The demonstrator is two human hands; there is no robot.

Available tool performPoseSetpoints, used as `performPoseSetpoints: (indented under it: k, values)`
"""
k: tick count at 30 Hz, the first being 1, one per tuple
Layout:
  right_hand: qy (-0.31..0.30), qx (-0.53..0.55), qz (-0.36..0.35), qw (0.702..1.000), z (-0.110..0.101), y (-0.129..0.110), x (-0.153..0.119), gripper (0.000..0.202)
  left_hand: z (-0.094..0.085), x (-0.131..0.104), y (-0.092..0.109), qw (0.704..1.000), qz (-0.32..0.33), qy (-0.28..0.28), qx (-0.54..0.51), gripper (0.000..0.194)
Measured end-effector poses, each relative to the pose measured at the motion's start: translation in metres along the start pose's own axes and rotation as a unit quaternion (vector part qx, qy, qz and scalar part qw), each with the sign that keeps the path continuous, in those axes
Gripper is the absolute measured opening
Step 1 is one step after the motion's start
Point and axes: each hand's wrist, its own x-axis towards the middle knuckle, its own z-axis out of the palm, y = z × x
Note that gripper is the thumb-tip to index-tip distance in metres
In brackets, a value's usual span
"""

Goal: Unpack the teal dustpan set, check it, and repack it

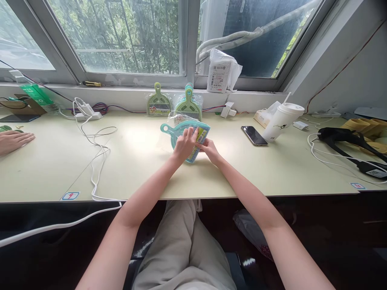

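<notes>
A teal dustpan-and-brush set (179, 131) with a printed label is tilted above the table (136, 173), its looped handle pointing left. Clear plastic film shows around its handle. My left hand (185, 144) lies over the front of the set, fingers pressed on the label. At the set's right edge, my right hand (209, 150) pinches the label side between thumb and fingers. Behind it, a wrapped green dustpan set (159, 100) leans on the wall under the window, and more wrapped green and teal sets (188, 102) stand beside it.
Right of my hands are a phone (254, 135), a white cup (282, 121) with a straw, a tissue pack (263, 117) and black straps (344, 147). White cables (98, 153) cross the table on the left. Another person's hand (16, 141) rests at far left.
</notes>
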Motion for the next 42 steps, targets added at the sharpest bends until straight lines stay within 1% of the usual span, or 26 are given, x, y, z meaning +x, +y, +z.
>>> performPoseSetpoints:
  k: [3,7,9,10,11,13,14,16,18,19,20,21,22,24,25,26,27,29,30,32,34,35,36,38,42]
  values:
    - [-0.001,0.0,-0.004,1.0,0.0,0.0,0.0,0.05,0.006,0.0,-0.002,1.0,0.009,-0.003,-0.029,0.052]
    - [0.005,-0.003,-0.007,1.0,-0.002,-0.001,0.0,0.05,0.012,-0.001,-0.002,0.994,0.019,0.004,-0.111,0.05]
    - [0.016,-0.002,-0.01,1.0,-0.003,-0.001,0.0,0.05,0.01,-0.002,-0.001,0.987,0.014,0.035,-0.155,0.049]
    - [0.023,0.001,-0.011,1.0,-0.003,-0.001,0.001,0.05,0.008,-0.002,0.0,0.984,0.001,0.064,-0.166,0.049]
    - [0.03,0.007,-0.014,0.999,-0.004,0.0,0.001,0.05,0.006,-0.002,0.0,0.98,-0.023,0.102,-0.167,0.048]
    - [0.044,0.026,-0.021,0.998,-0.005,0.0,0.002,0.048,0.001,-0.002,0.0,0.965,-0.104,0.191,-0.145,0.049]
    - [0.049,0.037,-0.026,0.998,-0.006,-0.001,0.002,0.047,0.0,-0.002,-0.001,0.952,-0.152,0.233,-0.13,0.051]
    - [0.06,0.062,-0.036,0.996,-0.006,-0.002,0.003,0.045,-0.001,0.0,-0.008,0.912,-0.24,0.305,-0.13,0.062]
    - [0.068,0.082,-0.044,0.993,-0.007,-0.005,0.002,0.044,0.001,0.005,-0.018,0.871,-0.3,0.342,-0.183,0.074]
    - [0.071,0.09,-0.045,0.992,-0.008,-0.007,0.001,0.044,0.003,0.007,-0.024,0.854,-0.319,0.34,-0.23,0.077]
    - [0.074,0.097,-0.046,0.992,-0.008,-0.008,0.001,0.045,0.006,0.01,-0.029,0.84,-0.33,0.32,-0.289,0.078]
    - [0.075,0.102,-0.048,0.991,-0.008,-0.01,0.0,0.045,0.009,0.012,-0.033,0.827,-0.331,0.28,-0.357,0.077]
    - [0.074,0.106,-0.049,0.99,-0.008,-0.011,0.0,0.045,0.012,0.014,-0.035,0.814,-0.324,0.228,-0.426,0.073]
    - [0.076,0.11,-0.051,0.99,-0.008,-0.013,-0.001,0.045,0.017,0.016,-0.034,0.78,-0.297,0.128,-0.536,0.067]
    - [0.078,0.111,-0.052,0.989,-0.008,-0.013,-0.001,0.044,0.02,0.015,-0.029,0.766,-0.285,0.098,-0.569,0.065]
    - [0.081,0.111,-0.053,0.989,-0.008,-0.013,-0.001,0.044,0.021,0.014,-0.024,0.757,-0.276,0.084,-0.587,0.065]
    - [0.084,0.111,-0.054,0.989,-0.008,-0.013,0.0,0.043,0.022,0.012,-0.017,0.752,-0.27,0.082,-0.595,0.066]
    - [0.088,0.113,-0.06,0.988,-0.011,-0.012,0.001,0.042,0.021,0.008,-0.003,0.75,-0.252,0.074,-0.606,0.068]
    - [0.09,0.115,-0.064,0.987,-0.012,-0.012,0.002,0.042,0.019,0.007,0.003,0.75,-0.24,0.057,-0.614,0.068]
    - [0.096,0.124,-0.075,0.985,-0.016,-0.013,0.003,0.042,0.015,0.003,0.011,0.743,-0.216,-0.008,-0.633,0.068]
    - [0.105,0.135,-0.084,0.982,-0.019,-0.015,0.004,0.041,0.011,0.002,0.015,0.726,-0.195,-0.077,-0.655,0.068]
    - [0.109,0.138,-0.086,0.981,-0.02,-0.016,0.004,0.04,0.01,0.001,0.015,0.716,-0.186,-0.1,-0.666,0.068]
    - [0.11,0.14,-0.086,0.98,-0.021,-0.017,0.004,0.039,0.009,0.001,0.014,0.705,-0.18,-0.115,-0.676,0.067]
    - [0.11,0.144,-0.082,0.98,-0.021,-0.018,0.003,0.037,0.01,0.002,0.011,0.69,-0.175,-0.122,-0.692,0.066]
    - [0.1,0.146,-0.041,0.983,-0.025,-0.018,0.005,0.034,0.013,0.004,0.003,0.682,-0.182,-0.11,-0.7,0.07]
